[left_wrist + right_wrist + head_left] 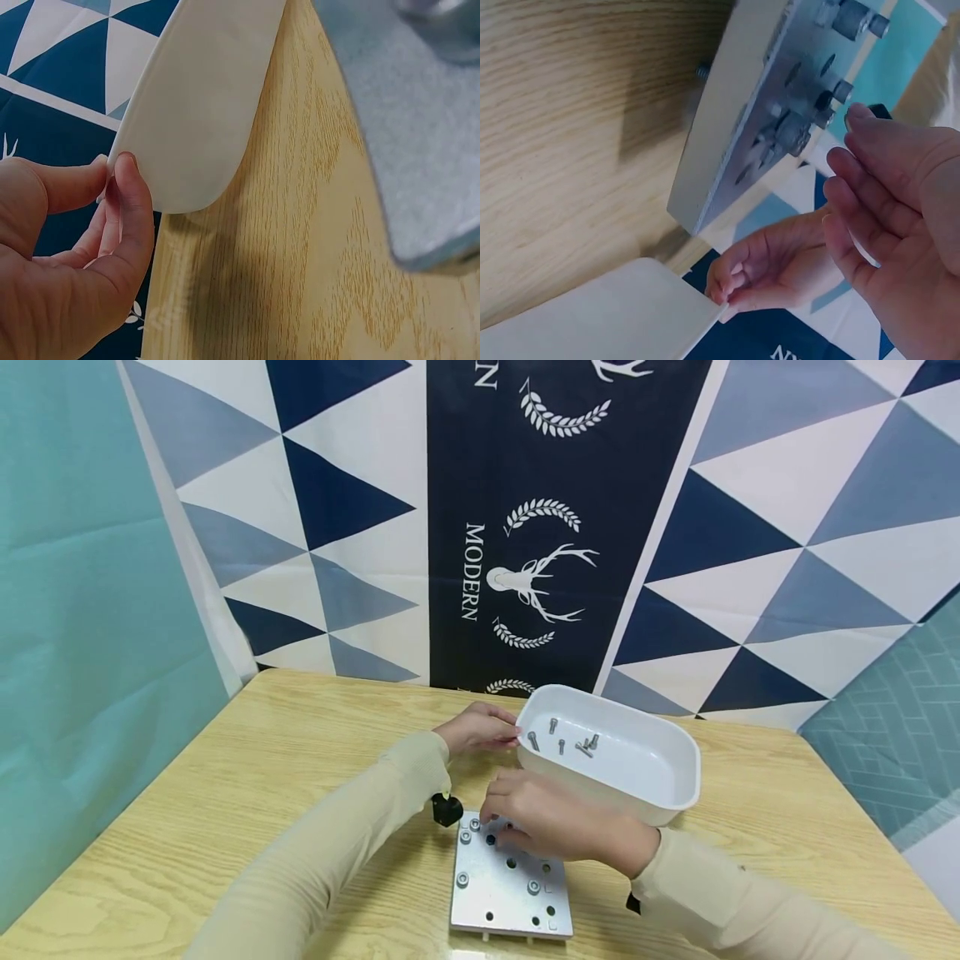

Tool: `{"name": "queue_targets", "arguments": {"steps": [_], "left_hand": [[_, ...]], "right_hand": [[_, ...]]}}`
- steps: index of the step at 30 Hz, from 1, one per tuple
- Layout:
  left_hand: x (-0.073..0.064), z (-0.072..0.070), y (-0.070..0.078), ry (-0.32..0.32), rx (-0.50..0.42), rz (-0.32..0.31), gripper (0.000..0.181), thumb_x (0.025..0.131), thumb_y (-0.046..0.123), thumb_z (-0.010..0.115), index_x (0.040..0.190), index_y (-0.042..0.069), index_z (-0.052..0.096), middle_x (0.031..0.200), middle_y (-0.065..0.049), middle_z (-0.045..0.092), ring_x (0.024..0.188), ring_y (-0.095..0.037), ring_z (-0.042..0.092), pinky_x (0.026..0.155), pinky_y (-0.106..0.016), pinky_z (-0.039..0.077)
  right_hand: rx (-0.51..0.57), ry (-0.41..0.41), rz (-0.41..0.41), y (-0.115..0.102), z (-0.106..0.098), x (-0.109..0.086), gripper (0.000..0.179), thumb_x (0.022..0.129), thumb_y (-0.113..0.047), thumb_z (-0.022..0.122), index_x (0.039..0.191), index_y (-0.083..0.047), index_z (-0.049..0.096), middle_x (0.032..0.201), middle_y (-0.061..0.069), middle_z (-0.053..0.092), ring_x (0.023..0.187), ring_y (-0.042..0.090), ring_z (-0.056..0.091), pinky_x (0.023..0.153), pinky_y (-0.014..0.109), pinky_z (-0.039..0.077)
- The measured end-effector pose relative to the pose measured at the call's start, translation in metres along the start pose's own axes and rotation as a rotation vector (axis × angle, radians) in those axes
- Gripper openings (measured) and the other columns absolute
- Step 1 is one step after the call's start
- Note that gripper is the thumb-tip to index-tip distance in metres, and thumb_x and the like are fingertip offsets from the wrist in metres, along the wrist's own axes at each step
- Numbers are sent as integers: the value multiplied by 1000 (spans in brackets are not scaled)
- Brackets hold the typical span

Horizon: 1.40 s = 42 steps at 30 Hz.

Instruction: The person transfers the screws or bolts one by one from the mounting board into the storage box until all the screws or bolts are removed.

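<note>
At the near left corner of a white plastic tray (615, 789), my left hand (480, 728) pinches the rim between thumb and fingers, as the left wrist view shows of the hand (82, 255) and the tray wall (202, 105). My right hand (551, 817) is over the far part of a silver metal plate (506, 893) with holes and several socket-head screws. In the right wrist view the fingers of my right hand (900, 195) are loosely bent, holding nothing, with the fingertips close to screws (791, 135) standing in the plate.
Several loose screws (585, 748) lie at the left end inside the tray. All this stands on a wood-grain table (315, 760), with a patterned cloth (360, 527) behind it and a teal sheet (90, 610) at the left. Screw ends stick out beneath the plate.
</note>
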<state>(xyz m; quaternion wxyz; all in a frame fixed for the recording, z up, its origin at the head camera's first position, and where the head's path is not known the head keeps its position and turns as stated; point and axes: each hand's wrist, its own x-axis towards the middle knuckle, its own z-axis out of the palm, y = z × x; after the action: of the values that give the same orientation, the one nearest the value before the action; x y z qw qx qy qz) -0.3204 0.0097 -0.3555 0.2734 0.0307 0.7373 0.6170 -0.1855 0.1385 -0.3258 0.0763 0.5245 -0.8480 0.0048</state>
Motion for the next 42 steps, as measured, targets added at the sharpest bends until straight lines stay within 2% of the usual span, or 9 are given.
{"name": "queue_targets", "arguments": {"steps": [7,11,17,20,29,35,42], "left_hand": [[2,2,-7,8,-7,-16,25,93,5,61,117,-2,61,83,-5,62,70,-11,61,98,-34,55],[2,4,-9,6,-20,-3,25,93,3,60,117,-3,60,81,-5,61,68,-9,60,98,-34,55],[2,5,-8,1,-38,7,25,93,2,60,117,-4,60,79,-4,60,66,-9,60,91,-31,58],[3,5,-7,5,-41,5,24,93,2,60,116,-3,61,80,-5,61,68,-10,60,91,-31,58],[3,3,-2,4,-53,6,25,93,2,59,118,-4,59,81,-5,60,69,-10,60,102,-38,53],[4,3,-1,0,-61,12,24,93,1,59,117,-4,59,81,-5,60,69,-10,60,103,-38,52],[3,2,2,11,-50,10,24,93,1,59,116,-4,60,81,-5,61,69,-11,60,103,-38,52]], "right_hand": [[-9,-44,-12,-6,8,0,17,81,-18,76,96,-17,69,91,-8,65,89,5,58,82,18,51],[-25,-54,-33,-8,10,1,14,82,-16,75,95,-18,70,90,-9,66,87,5,58,82,18,51],[-32,-83,-23,-9,11,3,12,83,-15,73,95,-18,70,89,-8,66,87,4,59,81,17,51],[-53,-64,-34,-9,12,4,12,82,-15,74,93,-18,70,87,-9,66,86,4,59,81,17,51],[-76,4,-59,-8,15,7,11,80,-13,74,89,-18,69,84,-9,66,82,5,59,78,16,51],[-47,38,-50,-8,17,5,8,82,-14,73,88,-17,68,83,-8,65,81,5,58,78,17,51],[-63,78,-65,-6,21,3,11,81,-13,74,87,-17,67,82,-8,64,80,5,57,77,17,51]]}}
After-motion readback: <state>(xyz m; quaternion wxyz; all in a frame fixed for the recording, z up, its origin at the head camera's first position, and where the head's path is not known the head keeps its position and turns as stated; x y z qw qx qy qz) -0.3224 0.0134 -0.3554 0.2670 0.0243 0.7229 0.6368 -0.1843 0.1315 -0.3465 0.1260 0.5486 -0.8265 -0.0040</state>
